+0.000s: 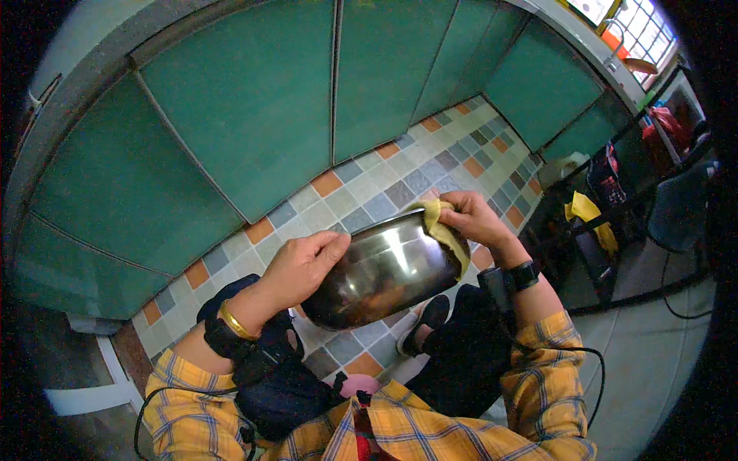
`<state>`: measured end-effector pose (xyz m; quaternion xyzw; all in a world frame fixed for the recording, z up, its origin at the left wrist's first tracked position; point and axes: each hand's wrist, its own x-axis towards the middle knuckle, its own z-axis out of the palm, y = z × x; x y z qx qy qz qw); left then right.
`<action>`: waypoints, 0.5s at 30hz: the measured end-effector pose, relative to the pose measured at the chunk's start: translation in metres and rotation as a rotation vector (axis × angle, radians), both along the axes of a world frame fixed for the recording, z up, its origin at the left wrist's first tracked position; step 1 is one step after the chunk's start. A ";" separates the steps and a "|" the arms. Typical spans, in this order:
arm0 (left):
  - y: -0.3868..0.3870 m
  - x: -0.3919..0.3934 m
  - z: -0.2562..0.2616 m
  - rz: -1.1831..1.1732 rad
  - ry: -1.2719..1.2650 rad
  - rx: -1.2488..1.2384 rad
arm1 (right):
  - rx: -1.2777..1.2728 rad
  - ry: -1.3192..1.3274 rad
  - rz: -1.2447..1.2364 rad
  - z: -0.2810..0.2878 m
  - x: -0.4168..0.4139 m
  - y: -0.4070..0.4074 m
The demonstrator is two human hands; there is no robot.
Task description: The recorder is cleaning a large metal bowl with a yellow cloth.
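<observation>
A shiny stainless steel basin or pot [386, 271] is held tilted on its side above the floor, its outer wall facing me. My left hand [308, 262] grips its left rim, thumb on the near side and fingers hidden behind. At the upper right of the rim, my right hand [473, 216] pinches a yellow cloth [441, 227]. The cloth is draped over the rim and hangs down along the outer wall. What lies inside the vessel cannot be seen.
Green cabinet doors [248, 104] stand in front, above a multicoloured tiled floor [369, 199]. To the right is a dark-framed rack [625, 207] with a yellow item [588, 213] and bags. A faucet [616, 43] stands by the window. Cables run along both my arms.
</observation>
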<state>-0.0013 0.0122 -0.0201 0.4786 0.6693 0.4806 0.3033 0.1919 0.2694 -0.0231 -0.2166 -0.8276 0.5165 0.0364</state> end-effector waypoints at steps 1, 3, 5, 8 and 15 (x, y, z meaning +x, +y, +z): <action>0.003 0.002 0.004 -0.028 -0.001 -0.023 | 0.073 -0.013 0.029 0.002 -0.003 -0.003; 0.007 0.005 0.012 -0.083 -0.006 -0.070 | 0.091 -0.040 0.059 0.005 -0.009 -0.013; 0.014 0.007 0.006 -0.149 -0.002 -0.090 | 0.103 0.000 0.090 0.001 -0.014 -0.023; 0.017 0.007 0.006 -0.153 -0.101 -0.188 | 0.131 0.059 0.132 0.004 -0.020 -0.039; 0.011 0.024 0.002 -0.082 -0.121 -0.217 | 0.569 0.176 0.202 0.025 -0.028 -0.079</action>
